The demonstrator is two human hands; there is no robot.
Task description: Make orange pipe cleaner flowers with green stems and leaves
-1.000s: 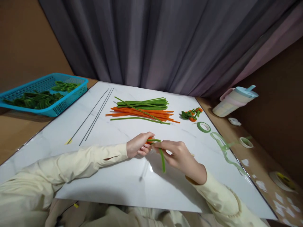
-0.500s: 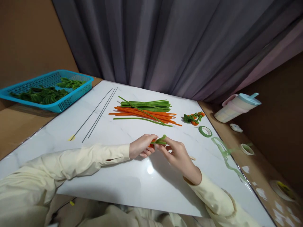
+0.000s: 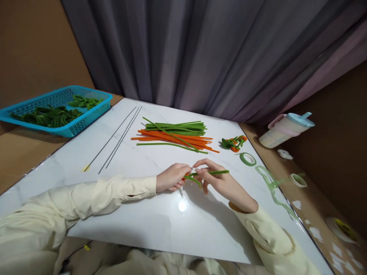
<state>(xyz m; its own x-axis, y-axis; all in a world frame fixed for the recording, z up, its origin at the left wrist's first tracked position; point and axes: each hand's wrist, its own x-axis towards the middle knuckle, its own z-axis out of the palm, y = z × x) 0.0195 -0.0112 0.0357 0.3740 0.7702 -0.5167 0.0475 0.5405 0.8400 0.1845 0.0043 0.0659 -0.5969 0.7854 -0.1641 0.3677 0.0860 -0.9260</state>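
Observation:
Above the near middle of the table, my left hand [image 3: 173, 177] is closed around a small orange and green pipe-cleaner piece [image 3: 186, 177], mostly hidden by the fingers. Two green pipe-cleaner ends stick out of it to the right. The longer green pipe cleaner [image 3: 219, 172] runs across my right hand [image 3: 212, 177], whose thumb and index finger come together at its base by the left fingertips. The other right fingers are bent and apart. Beyond the hands lie a bundle of green pipe cleaners [image 3: 177, 128] and a bundle of orange pipe cleaners [image 3: 172, 137].
A blue basket [image 3: 71, 130] with green leaf shapes stands at the left. Three thin dark wires [image 3: 117, 133] lie nearby. On the right are small orange-green pieces [image 3: 233, 143], a green tape roll [image 3: 247, 159], loose green tape [image 3: 275, 194] and a tumbler [image 3: 282, 131].
My right hand has shifted slightly right and turned, its fingers spreading. The green ends, earlier bunched and curled between the hands, now stretch out rightward. My left hand keeps its hold.

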